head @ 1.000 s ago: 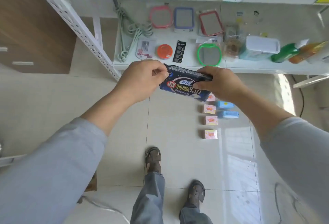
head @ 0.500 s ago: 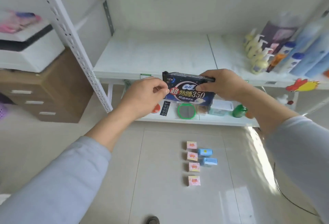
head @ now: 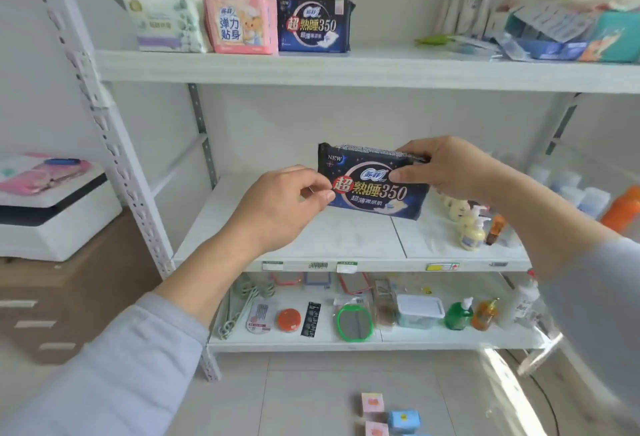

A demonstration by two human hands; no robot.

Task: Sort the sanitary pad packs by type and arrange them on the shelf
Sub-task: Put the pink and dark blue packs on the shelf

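1. Note what is done: three packs stand in a row on the top shelf [head: 346, 68], a pale green pack [head: 166, 21], a pink pack [head: 240, 23] and a dark blue pack [head: 313, 25].
2. Note what is left: small packs on the floor [head: 311, 401] (pink and blue, partly out of view).
3. You hold a second dark blue pack [head: 372, 184] in front of the middle shelf [head: 346, 238], below its match.
4. Check the grip: your left hand [head: 277, 207] pinches the pack's left edge; your right hand [head: 446, 167] grips its top right corner.
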